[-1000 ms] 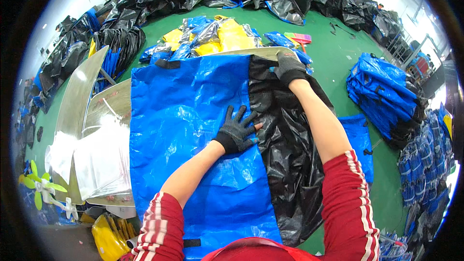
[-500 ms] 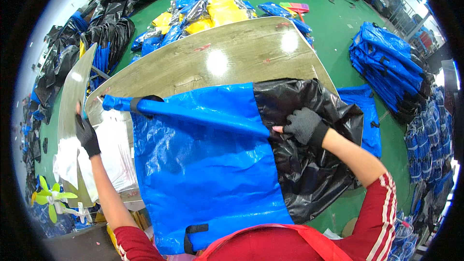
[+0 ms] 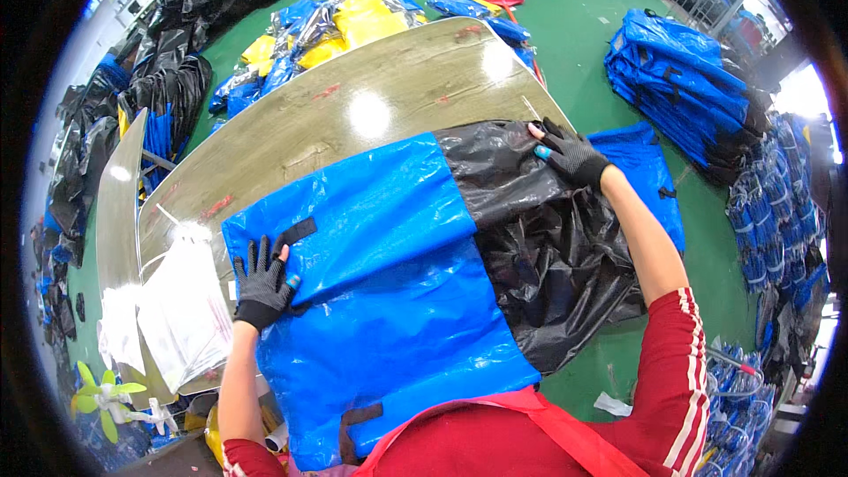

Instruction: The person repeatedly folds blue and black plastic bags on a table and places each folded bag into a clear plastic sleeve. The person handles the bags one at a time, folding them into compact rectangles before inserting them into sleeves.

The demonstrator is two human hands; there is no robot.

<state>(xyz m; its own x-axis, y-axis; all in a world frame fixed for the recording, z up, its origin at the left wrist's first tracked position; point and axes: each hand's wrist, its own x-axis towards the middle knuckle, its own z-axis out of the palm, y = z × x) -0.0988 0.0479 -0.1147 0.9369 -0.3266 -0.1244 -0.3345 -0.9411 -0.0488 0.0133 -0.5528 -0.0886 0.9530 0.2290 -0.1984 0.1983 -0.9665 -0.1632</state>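
A large blue and black plastic sheet piece [image 3: 397,300] lies over the near side of the wood-patterned table [image 3: 291,137], its blue part to the left and its wrinkled black part to the right. Black strap pieces show on the blue part, near its left edge and at the bottom. My left hand [image 3: 263,283], in a black glove with bare fingertips, rests flat on the blue left edge, fingers spread. Toward the far right corner, my right hand [image 3: 570,155], gloved alike, lies on the black part with its fingers stretched out.
White sheets [image 3: 185,309] lie at the table's left end, near a small green-bladed fan [image 3: 108,396]. Yellow and blue packed bundles [image 3: 353,22] sit beyond the table. Folded blue sheets [image 3: 676,79] are stacked on the green floor at the right, beside tied blue bundles [image 3: 768,221].
My left hand has come right onto the sheet's blue edge, and the raised fold there now lies flat. My right hand has moved away toward the far edge of the black part and opened.
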